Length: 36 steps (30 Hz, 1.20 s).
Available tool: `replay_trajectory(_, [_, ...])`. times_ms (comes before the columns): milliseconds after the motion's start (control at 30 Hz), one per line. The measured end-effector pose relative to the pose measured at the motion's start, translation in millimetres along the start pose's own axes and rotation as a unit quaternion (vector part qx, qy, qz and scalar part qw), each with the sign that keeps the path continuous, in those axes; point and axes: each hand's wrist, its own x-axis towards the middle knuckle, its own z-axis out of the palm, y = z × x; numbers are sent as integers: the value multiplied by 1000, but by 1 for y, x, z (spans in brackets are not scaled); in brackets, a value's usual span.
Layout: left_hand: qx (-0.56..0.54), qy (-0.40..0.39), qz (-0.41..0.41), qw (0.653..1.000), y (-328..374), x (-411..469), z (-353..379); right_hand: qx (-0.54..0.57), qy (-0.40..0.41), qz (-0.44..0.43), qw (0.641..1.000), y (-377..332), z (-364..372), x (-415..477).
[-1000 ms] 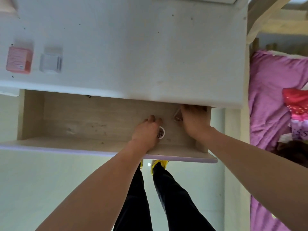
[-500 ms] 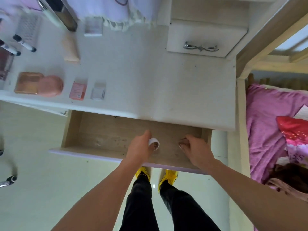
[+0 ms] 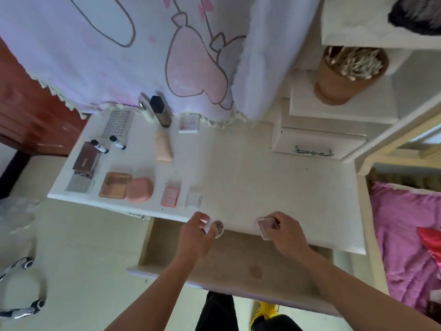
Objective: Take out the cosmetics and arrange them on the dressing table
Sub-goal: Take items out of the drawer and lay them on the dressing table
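Over the front edge of the table (image 3: 274, 182) now: both up and out of the drawer (image 3: 238, 266), reached into only half a second back. Curled round a small round jar (image 3: 216, 229), the left hand (image 3: 195, 235), thumb and fingers pinching it; gripping a flat pinkish compact (image 3: 265, 226) by its edges, the right hand (image 3: 286, 232). Jar at about 7 o'clock of the tabletop, compact at 6, both held right at the edge, not yet set down. Fetching done for this pair, by the look of it, with only the placing left. Drawer pulled open below, at 6.

Already laid out toward 9 o'clock: clear box (image 3: 193, 199) and pink box (image 3: 170, 193) nearest the jar, then pink case (image 3: 139, 189) and palette (image 3: 114, 185) touching side by side. Further back, near 10, a tube (image 3: 163, 146). Likely landing spot, at a guess: beside the clear box, carrying that front row on toward 3.

Beyond, at 12, a lilac cartoon cloth (image 3: 143, 44) draped over the back. At 1, a little drawer (image 3: 312, 151) with a metal handle, and above it a cup (image 3: 334, 87) of cotton swabs. At 3, pink bedding (image 3: 405, 235).
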Motion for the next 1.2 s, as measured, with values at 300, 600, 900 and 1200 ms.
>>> replay_trajectory(300, [51, -58, 37, 996, 20, 71, -26, 146, 47, 156, 976, -56, 22, 42])
replay_trajectory(600, [148, -126, 55, 979, 29, 108, -19, 23, 55, 181, 982, -68, 32, 48])
replay_trajectory(900, [223, -136, 128, 957, 30, 107, -25, -83, 62, 196, 975, -79, 33, 50])
replay_trajectory(1200, [247, -82, 185, 948, 12, 50, -37, -102, 123, 54, 986, -51, 21, -5])
